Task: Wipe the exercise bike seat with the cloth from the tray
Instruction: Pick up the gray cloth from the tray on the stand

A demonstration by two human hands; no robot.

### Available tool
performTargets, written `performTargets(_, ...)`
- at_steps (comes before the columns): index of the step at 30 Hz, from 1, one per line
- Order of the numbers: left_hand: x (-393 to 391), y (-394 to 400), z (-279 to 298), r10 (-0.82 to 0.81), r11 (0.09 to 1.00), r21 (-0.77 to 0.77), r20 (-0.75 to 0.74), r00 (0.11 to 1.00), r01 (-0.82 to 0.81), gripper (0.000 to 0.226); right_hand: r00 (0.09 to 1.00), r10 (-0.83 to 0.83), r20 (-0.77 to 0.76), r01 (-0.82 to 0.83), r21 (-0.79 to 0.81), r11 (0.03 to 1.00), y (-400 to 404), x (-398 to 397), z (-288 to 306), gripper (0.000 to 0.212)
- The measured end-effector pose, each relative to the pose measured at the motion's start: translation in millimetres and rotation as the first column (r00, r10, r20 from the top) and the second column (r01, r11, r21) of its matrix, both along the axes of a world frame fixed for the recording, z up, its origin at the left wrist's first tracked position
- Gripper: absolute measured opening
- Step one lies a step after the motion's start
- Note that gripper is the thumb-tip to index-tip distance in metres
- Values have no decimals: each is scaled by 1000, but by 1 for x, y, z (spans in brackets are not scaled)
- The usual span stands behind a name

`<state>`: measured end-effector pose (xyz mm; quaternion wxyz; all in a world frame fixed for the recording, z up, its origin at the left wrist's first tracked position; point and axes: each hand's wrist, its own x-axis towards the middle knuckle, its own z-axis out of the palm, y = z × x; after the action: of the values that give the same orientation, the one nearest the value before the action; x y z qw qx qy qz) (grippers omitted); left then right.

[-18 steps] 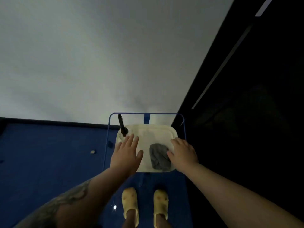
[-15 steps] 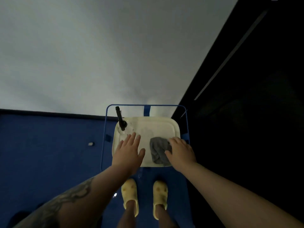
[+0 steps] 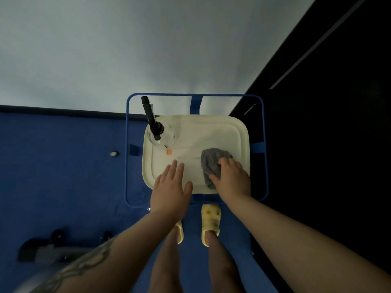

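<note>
**Right hand closing on the cloth in the tray**

The grey cloth (image 3: 212,166) lies crumpled in the right half of the cream tray (image 3: 241,132), toward its near edge. The right hand (image 3: 231,178) lies over its right side, fingers curled onto the fabric and thumb against its near end, so the person appears to be gathering it into a grip; the light is dim, and whether the cloth has left the tray floor cannot be told. A bunched cloth is easiest taken this way, from above, with the fingers raking the folds into the palm.

The left hand (image 3: 170,187) holds nothing. Its fingers are straight and together, laid flat over the tray's near-left part, well apart from the cloth. That placement looks like a brace, keeping the light tray from sliding while the other hand pulls at the fabric.

At the tray's far-left corner stands a clear spray bottle (image 3: 161,135) with a black nozzle (image 3: 149,115) leaning away to the left, untouched. A small orange tag (image 3: 169,152) lies just near of it. The tray sits inside a blue-railed stand (image 3: 263,144) set against a pale wall, with blue floor (image 3: 63,166) around it and the person's yellow clogs (image 3: 210,223) just below the near rail.

Grey and black hardware (image 3: 44,248) shows at lower left, possibly part of the bike; no seat is in view. The wiping has not begun, and the task is at its first step.
</note>
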<state>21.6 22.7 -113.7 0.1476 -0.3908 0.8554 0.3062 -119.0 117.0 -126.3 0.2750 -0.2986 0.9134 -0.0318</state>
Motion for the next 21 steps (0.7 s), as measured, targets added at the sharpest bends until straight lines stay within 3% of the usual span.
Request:
performTargets(10,9,-10,4,42,999,11,9,999,-42,59,997,-23,-72,23,-8,1000,-8,2,7,26)
performTargets(17,28,-43,62,-95,992,-80,-6,995,94,62,999,41,6,-38,-222,974,-11,5,81,14)
performTargets(21,39,-62,121,-83,990,-123,-73,994,73,62,989,144,-28,-145,-344,928,-20,11,142,14)
